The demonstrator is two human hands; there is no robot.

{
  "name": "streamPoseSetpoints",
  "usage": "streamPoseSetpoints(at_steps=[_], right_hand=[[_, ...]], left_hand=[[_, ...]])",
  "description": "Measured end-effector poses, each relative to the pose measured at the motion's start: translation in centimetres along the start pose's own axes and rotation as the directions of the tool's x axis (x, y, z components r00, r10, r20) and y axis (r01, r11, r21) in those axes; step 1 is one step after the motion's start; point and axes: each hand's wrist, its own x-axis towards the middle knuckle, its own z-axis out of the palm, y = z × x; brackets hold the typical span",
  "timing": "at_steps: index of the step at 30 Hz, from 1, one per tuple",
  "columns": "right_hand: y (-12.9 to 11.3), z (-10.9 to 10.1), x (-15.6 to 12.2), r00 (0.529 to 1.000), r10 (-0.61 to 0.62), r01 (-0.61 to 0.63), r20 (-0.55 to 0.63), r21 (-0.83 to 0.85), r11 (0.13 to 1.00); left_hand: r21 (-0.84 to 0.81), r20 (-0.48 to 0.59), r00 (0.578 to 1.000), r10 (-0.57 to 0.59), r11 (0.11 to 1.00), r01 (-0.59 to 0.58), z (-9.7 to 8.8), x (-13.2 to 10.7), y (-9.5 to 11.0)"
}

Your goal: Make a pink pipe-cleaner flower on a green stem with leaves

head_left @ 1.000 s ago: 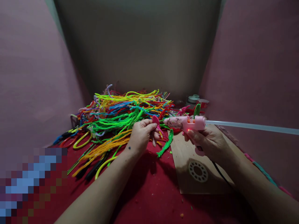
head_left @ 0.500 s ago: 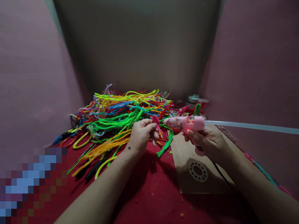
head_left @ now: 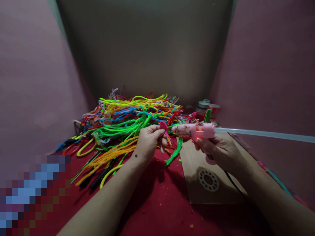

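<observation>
Between the thumb and fingers of my left hand [head_left: 151, 139] is a pink fuzzy petal [head_left: 163, 126], with more pink and a bit of yellow hanging below it. My right hand [head_left: 219, 147] is wrapped round the handle of a pink glue gun [head_left: 192, 130], whose small red light glows. A long clear glue stick [head_left: 261, 133] sticks out of its back end. The gun's nozzle points left, very close to the petal; whether they touch I cannot tell. Just below the gun lies a green fuzzy leaf [head_left: 175, 152].
A large heap of colourful pipe cleaners [head_left: 123, 121] spreads behind and left of my hands. Scissors with yellow handles [head_left: 86, 149] lie at its left edge. A cardboard sheet [head_left: 197, 193] rests on the red cloth [head_left: 152, 203] at right. Behind stands a lidded jar [head_left: 203, 104].
The glue gun has shifted very slightly left, nearer the pink petal. My left hand has hardly moved.
</observation>
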Motion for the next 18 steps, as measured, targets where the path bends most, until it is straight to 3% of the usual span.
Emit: streamPoseSetpoints(at_steps=[18], right_hand=[[-0.28,0.07,0.14,1.0,-0.014,0.013,-0.008,-0.006,1.0]], left_hand=[[0.011,-0.009,1.0,-0.008,1.0,0.008,0.31,-0.27,0.38]])
